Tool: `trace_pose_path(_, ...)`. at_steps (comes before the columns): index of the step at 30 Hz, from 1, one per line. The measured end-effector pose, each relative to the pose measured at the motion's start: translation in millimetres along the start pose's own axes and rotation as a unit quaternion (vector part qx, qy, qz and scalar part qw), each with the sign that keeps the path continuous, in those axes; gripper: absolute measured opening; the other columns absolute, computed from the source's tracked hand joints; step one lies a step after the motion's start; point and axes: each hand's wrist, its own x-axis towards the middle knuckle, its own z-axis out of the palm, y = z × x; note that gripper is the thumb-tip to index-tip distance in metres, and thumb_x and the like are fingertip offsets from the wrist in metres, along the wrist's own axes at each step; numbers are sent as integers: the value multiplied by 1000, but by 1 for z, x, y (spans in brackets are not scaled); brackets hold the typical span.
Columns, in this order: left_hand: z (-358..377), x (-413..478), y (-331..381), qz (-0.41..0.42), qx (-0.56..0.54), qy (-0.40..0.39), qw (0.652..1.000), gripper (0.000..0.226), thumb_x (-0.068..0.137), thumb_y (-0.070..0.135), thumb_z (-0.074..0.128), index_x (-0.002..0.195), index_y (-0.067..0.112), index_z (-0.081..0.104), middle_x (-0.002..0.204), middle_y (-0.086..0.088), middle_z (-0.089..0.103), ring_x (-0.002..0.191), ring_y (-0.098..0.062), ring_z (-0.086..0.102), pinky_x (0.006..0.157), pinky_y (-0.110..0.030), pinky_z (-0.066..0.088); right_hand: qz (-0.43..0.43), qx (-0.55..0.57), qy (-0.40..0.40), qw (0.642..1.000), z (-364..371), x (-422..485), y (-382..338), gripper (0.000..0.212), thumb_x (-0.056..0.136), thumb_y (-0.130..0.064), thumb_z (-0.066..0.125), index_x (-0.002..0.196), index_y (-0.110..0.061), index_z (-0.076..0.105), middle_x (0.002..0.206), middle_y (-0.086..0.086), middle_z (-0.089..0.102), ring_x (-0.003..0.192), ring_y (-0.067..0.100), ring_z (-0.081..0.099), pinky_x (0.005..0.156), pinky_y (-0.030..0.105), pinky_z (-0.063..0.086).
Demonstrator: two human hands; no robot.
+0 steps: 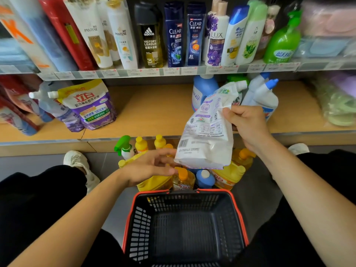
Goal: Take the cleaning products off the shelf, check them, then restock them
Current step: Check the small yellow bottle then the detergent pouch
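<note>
Wooden shelf (154,108) across the back, stocked at both ends. On the floor below, black basket (139,228), red-rimmed. Aloft between shelf and basket, white refill pouch (206,132), printed back toward the camera. Pinched at its upper edge by right hand (248,124); left hand (152,166) loosely spread at its bottom corner, perhaps touching.

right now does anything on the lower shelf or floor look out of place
Yes: yellow bottles and a blue bottle crowd the floor between shelf and basket. The purple pouch at the left leans over. The white pouch in the right hand is creased.
</note>
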Motion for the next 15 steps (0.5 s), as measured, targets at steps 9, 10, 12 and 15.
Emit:
trace_pose_path(9, -7, 11, 13, 9, -37, 228, 973, 23, 97, 21, 66, 119, 15, 66, 117, -12, 73, 104, -27, 69, 86, -33, 56, -163, -174, -111, 965, 5, -14, -11, 39, 95, -17, 66, 74, 16, 60, 57, 23, 44, 60, 12, 38, 55, 27, 32)
trace_pose_path(10, -9, 12, 15, 12, -63, 278, 959, 25, 95, 24, 68, 117, 14, 63, 114, -13, 71, 102, -27, 68, 85, -33, 57, -165, -182, -120, 962, 6, -15, -12, 37, 96, -16, 66, 76, 14, 63, 61, 28, 48, 61, 14, 40, 56, 28, 33)
trace_pose_path(12, -13, 13, 16, 8, -90, 322, 942, 44, 87, 35, 73, 122, 14, 57, 122, -13, 67, 110, -28, 66, 95, -41, 57, -167, -191, -124, 959, 7, -15, -14, 30, 95, -16, 66, 78, 9, 68, 67, 30, 54, 62, 14, 44, 57, 28, 36)
trace_pose_path(15, -14, 12, 19, 48, -147, 289, 945, 59, 82, 34, 70, 133, 9, 55, 129, -14, 67, 119, -29, 65, 104, -48, 52, -172, -191, -119, 959, 9, -12, -14, 32, 96, -18, 65, 83, 11, 68, 70, 32, 55, 58, 26, 46, 55, 31, 37)
